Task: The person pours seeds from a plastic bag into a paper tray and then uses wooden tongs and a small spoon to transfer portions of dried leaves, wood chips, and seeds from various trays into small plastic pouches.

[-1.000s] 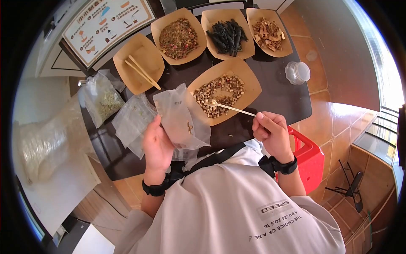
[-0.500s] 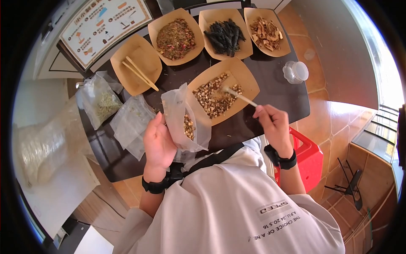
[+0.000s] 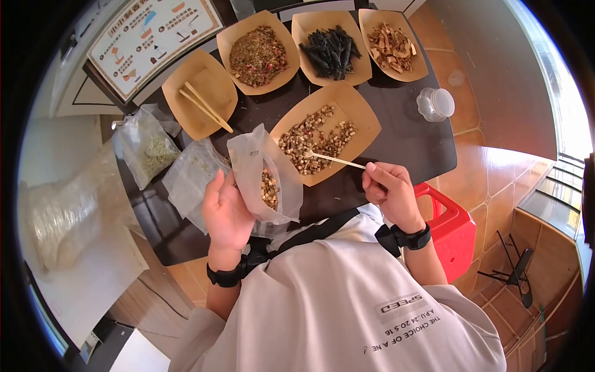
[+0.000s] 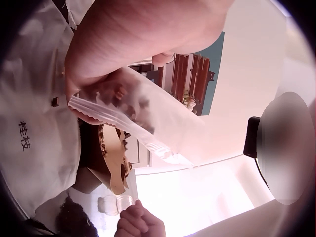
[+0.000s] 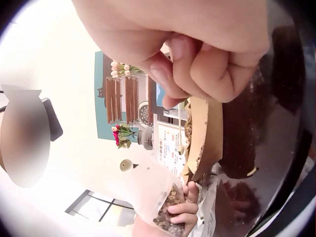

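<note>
The left hand (image 3: 228, 214) holds a translucent bag (image 3: 255, 155) with its mouth spread; brown and yellowish chopped pieces (image 3: 269, 189) lie inside. In the left wrist view the fingers curl round the bag (image 4: 163, 113). The right hand (image 3: 394, 193) pinches the end of a thin pale spoon (image 3: 341, 161) between thumb and fingers. Its tip rests among chopped pieces (image 3: 304, 133) in the paper tray (image 3: 365, 124), right of the bag. In the right wrist view the curled fingers of the right hand (image 5: 197, 64) stand above the paper tray (image 5: 210, 140).
Farther back are paper trays with reddish crumbs (image 3: 257, 56), dark strips (image 3: 331, 53) and wood-like chips (image 3: 390, 48). Another tray (image 3: 180, 118) holds two sticks (image 3: 204, 108). Bags (image 3: 149, 149) lie at left, a clear jar (image 3: 436, 105) at right. A red stool (image 3: 452, 239) stands beside the table.
The spoon swept up and right through the pieces, then returned to the tray's left side. The bag's mouth has widened and more pieces show inside it.
</note>
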{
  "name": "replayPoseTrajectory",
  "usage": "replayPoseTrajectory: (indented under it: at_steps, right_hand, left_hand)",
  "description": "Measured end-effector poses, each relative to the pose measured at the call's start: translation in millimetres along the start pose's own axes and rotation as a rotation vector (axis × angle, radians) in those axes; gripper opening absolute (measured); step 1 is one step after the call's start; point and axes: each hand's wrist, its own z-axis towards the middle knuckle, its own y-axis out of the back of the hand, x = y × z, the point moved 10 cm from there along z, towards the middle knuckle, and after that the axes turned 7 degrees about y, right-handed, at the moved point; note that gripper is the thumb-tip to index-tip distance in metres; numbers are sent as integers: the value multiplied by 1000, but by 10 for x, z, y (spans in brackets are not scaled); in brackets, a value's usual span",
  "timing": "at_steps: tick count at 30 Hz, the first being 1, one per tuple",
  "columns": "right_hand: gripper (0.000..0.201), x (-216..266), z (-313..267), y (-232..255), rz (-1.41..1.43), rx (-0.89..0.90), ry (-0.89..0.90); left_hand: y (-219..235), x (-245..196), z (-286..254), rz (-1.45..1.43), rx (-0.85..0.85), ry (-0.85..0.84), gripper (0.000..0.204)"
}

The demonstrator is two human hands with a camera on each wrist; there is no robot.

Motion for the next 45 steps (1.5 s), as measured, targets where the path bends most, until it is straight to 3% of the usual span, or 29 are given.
replayPoseTrajectory:
  at_steps: [3,5,7,8,9,11,13,16,18,19,21,28,30,32,37,39,40,42,43,45]
  right_hand:
    - [38,296,-112,-99,-74,12,141]
    - [34,441,-240,-240,-157,27,154]
    - [26,737,-419,-681,-671,225,467]
    - [17,785,-480,-732,-833,231,591]
    - [17,805,-496,-721,-833,231,592]
    - [16,1129,-635,-522,-937,-47,807]
    - [17,1122,-582,-224,-1115,-287,710]
    - [20,920,-464,-118,-1138,-249,673]
    - [27,635,-328,-33,-917,-183,439]
    - [27,572,-296,-17,-918,-181,441]
    - [34,245,-161,58,-552,-126,220]
    - [37,-84,-2,38,-148,-44,32]
    - [37,-68,-2,59,-122,-43,31]
    - [37,-36,-20,85,-97,-43,28]
    - [38,374,-126,-67,-155,11,209]
    - [37,526,-202,-245,-171,33,237]
    - [35,601,-254,-401,-295,73,253]
    - [28,742,-336,-740,-545,189,335]
    - [27,841,-371,-878,-721,242,492]
    - [28,900,-371,-711,-642,109,525]
  left_hand:
    - [-43,-24,-4,90,60,-44,61]
    - [-11,-46,5,151,-44,-101,58]
    - [-54,-35,12,166,-35,-100,57]
    - [-68,-39,13,180,-29,-103,56]
    - [-34,-38,13,181,-29,-104,56]
    - [102,-73,-17,88,-26,-126,60]
    - [175,-99,-49,6,-32,-100,61]
    - [91,-63,-41,-57,-6,-30,64]
    - [10,-10,-25,-38,24,10,66]
    - [-23,41,-17,-63,46,45,68]
    - [-52,88,-10,-87,67,79,70]
    - [-45,95,10,19,57,84,71]
    - [7,80,-9,37,63,81,68]
    - [116,-55,-57,-50,39,-36,58]
    - [96,-319,-184,93,-48,-270,49]
    - [146,-378,-169,298,-217,-337,49]
    - [126,-384,-163,297,-217,-338,49]
    - [-66,-232,-79,234,-37,-171,52]
    - [-107,-227,-77,235,-33,-171,52]
    - [24,-253,-93,1,-170,-195,52]
